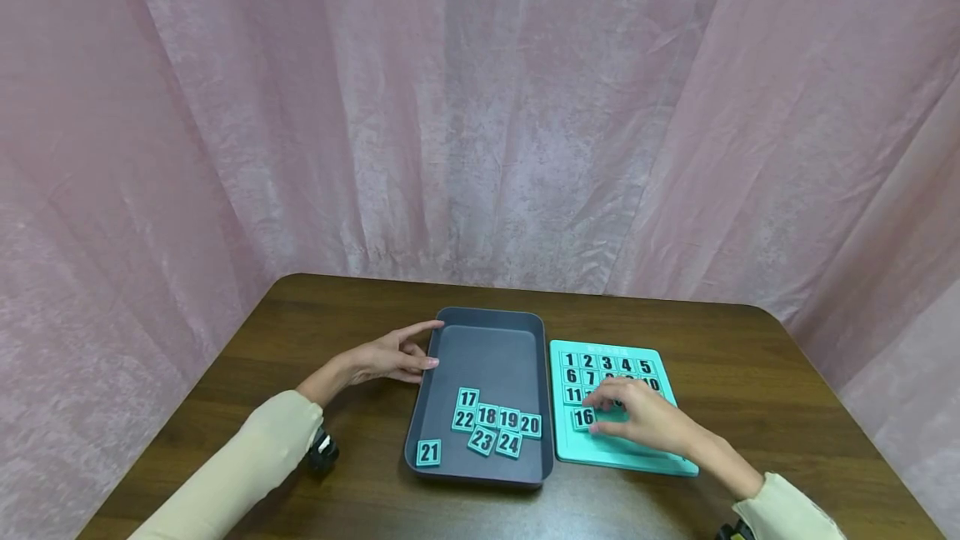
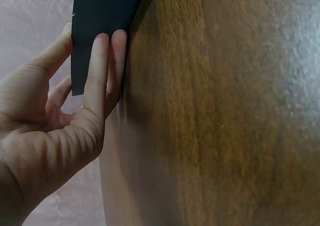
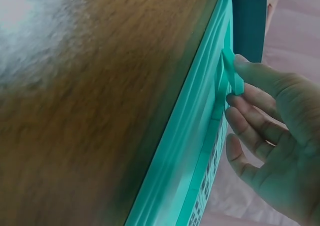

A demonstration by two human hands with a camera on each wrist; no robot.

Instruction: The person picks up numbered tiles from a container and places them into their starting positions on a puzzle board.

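My left hand holds the left side of a dark grey tray. In the left wrist view the thumb lies at the tray's upper rim and other fingers rest against its outer wall. Over a turquoise number board, my right hand pinches a tile marked 16 between thumb and fingers. That tile is tilted, one end down at the board's recess, in the right wrist view. Rows of numbered tiles starting with 1, 6 and 11 fill the board's upper part; my fingers hide some of them.
Several loose tiles lie in the tray's near half: 17, 18, 19, 20, 22, 23 and 24 clustered, with 21 apart at the near left corner. Tray and board stand side by side on a brown wooden table. Pink curtains hang behind.
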